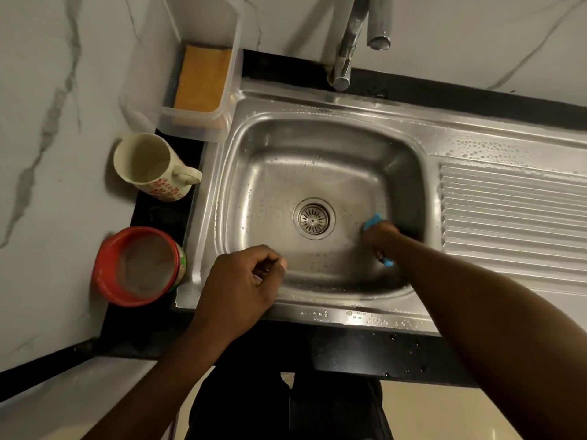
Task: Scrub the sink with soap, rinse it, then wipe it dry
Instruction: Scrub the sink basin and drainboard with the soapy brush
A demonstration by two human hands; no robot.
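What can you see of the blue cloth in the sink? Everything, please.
The blue cloth is mostly hidden under the right hand, which presses it on the basin floor of the sink, right of the drain. Two bright blue bits show: one corner poking out beyond the fingers, another small tip near the wrist. It looks soft and bunched in the grip. Whether it is wet cannot be told.

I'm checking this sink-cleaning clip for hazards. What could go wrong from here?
The left hand rests curled on the wet sink rim, so it could slip. The red container and the mug stand open beside the basin, so splashes from the right hand working the blue cloth may land inside.
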